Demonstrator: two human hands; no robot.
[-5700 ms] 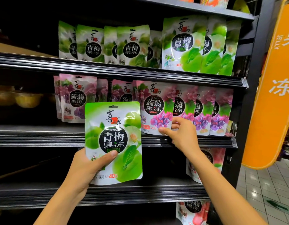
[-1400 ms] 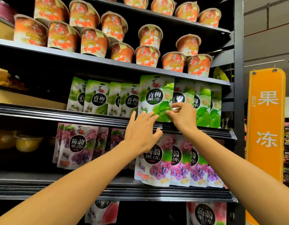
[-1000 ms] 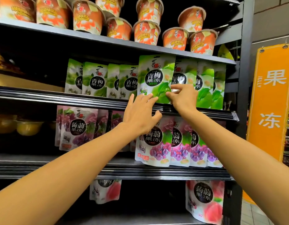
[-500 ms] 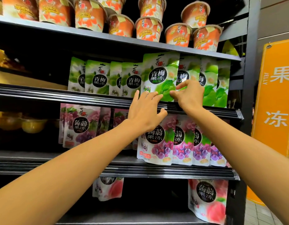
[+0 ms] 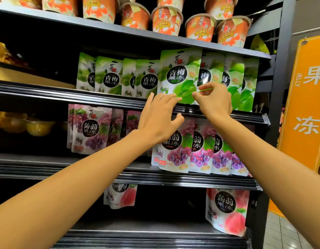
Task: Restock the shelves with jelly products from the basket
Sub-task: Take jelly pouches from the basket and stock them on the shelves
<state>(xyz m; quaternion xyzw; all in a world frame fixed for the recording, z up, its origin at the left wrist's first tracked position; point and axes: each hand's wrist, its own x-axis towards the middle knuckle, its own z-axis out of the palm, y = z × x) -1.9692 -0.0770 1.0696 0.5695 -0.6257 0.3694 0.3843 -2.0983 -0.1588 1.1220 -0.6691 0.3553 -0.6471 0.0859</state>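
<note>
Standing on the left of a dark metal shelf (image 5: 47, 94), a row of glossy green plastic jelly pouches (image 5: 109, 76) reads "青梅果冻". Below them, purple grape-printed pouches (image 5: 91, 130) read "蒟蒻果冻". The person's left hand (image 5: 159, 119) reaches up with fingers straight and slightly spread, their tips touching the bottom edge of the front green plum jelly pouch (image 5: 180, 76). That pouch stands upright at the shelf lip, ahead of its neighbours. The right hand (image 5: 215, 101) pinches its lower right edge between thumb and curled forefinger. Higher up sit orange foil-lidded cups (image 5: 200, 27). At far right hangs an orange sign (image 5: 308, 97) printed "JELLY" and "果冻".
</note>
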